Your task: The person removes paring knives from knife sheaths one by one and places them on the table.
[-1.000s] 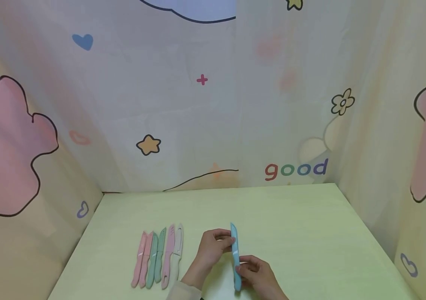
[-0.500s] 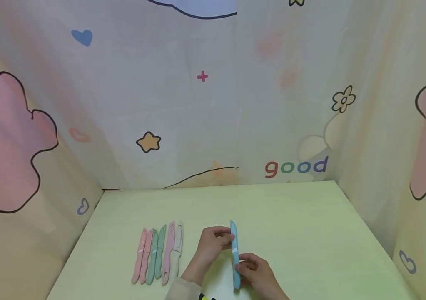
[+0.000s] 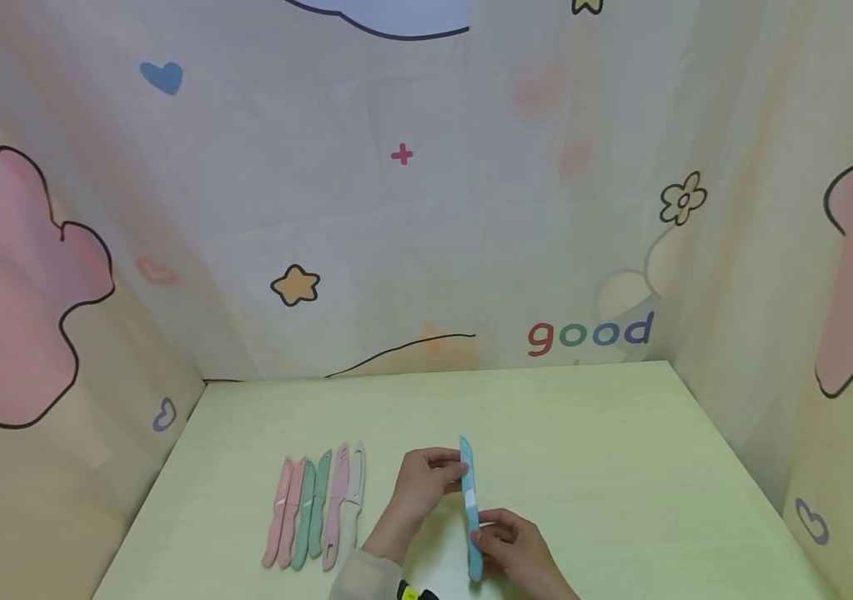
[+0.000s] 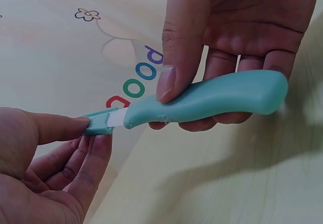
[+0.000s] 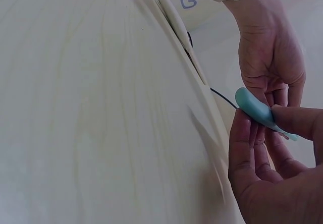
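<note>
Sheath (image 4: pixel 101 122) slid outward in left grip (image 3: pixel 420 483); white blade (image 4: pixel 117 118) partly inside.

Handle (image 4: pixel 207 98) in my right hand (image 4: pixel 247 35): plastic by its look, smooth, satin rather than glossy, with a few tiny rough flecks along the lower edge close to the blade (image 4: pixel 117 118). The sheath (image 4: pixel 99 124) I pinch in my left hand (image 4: pixel 55 178) is thin plastic, smooth, similar soft sheen. Blade strip: white, flat, smooth; so little shows that I cannot fairly call it metal or ceramic. Row of knives (image 3: pixel 304 512): smooth plastic surfaces, low shine. Tabletop (image 3: pixel 584 450): wood-grain finish, smooth, near matt. Backdrop (image 3: pixel 366 217): matt printed cloth, lightly creased. My sleeve (image 3: pixel 368 577): matt cloth.
</note>
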Tool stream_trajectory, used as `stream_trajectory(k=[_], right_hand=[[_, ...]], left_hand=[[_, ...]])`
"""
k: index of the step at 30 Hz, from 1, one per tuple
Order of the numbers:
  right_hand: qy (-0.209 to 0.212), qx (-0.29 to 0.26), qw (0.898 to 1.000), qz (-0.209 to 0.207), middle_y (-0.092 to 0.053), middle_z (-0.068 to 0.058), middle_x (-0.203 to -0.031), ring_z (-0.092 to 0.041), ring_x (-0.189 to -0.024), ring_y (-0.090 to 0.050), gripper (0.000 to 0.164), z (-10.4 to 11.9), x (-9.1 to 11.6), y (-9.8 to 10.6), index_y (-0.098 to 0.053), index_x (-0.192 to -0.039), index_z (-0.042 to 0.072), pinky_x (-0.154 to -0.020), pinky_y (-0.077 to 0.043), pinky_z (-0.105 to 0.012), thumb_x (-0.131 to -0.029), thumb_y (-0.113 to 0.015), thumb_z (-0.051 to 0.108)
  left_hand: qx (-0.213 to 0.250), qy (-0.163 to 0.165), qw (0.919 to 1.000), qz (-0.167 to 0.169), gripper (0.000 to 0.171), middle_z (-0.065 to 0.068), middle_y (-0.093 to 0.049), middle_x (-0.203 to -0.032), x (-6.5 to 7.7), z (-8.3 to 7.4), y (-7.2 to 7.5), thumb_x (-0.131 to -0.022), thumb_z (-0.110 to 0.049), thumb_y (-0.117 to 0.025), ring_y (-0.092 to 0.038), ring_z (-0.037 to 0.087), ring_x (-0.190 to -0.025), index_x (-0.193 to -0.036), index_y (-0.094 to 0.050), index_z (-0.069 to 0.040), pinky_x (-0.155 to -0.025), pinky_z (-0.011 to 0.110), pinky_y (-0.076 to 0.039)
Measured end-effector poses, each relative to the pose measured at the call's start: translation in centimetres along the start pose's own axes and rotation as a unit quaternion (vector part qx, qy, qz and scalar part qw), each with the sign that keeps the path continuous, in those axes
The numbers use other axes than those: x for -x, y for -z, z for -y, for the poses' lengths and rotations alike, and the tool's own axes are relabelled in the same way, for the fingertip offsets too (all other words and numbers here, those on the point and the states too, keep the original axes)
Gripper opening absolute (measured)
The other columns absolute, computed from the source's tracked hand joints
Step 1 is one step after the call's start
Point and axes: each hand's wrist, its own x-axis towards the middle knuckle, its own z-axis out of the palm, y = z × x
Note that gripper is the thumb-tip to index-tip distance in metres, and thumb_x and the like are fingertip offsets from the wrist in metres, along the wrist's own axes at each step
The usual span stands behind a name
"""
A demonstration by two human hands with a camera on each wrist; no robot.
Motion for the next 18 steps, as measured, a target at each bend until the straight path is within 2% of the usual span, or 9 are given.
stream_trajectory(k=[8, 18], right_hand=[[-0.005, -0.003, 1.000, 0.000, -0.070, -0.007, -0.094, -0.023, -0.083, -0.063, 0.037, 0.00, 0.10, -0.07, -0.054, -0.121, -0.010, -0.071, -0.060, -0.037, -0.093, -0.064, 0.012], [-0.007, -0.003, 1.000, -0.002, -0.069, -0.005, -0.091, -0.021, -0.081, -0.062, 0.038, -0.04, 0.52, -0.42, -0.054, -0.120, -0.010, -0.069, -0.060, -0.035, -0.092, -0.066, 0.013]], left_hand=[[0.000, 0.003, 1.0000, -0.004, 0.019, 0.013, -0.070, -0.089, 0.07, -0.52, 0.03, -0.086, -0.005, -0.071, -0.066, 0.024, -0.081, -0.103, -0.069, 0.003, -0.074, 0.033, -0.061], [0.001, 0.000, 1.0000, -0.006, 0.022, 0.015, -0.070, -0.093, 0.12, -0.82, 0.20, -0.086, -0.004, -0.070, -0.066, 0.024, -0.082, -0.107, -0.068, 0.005, -0.075, 0.034, -0.061]])
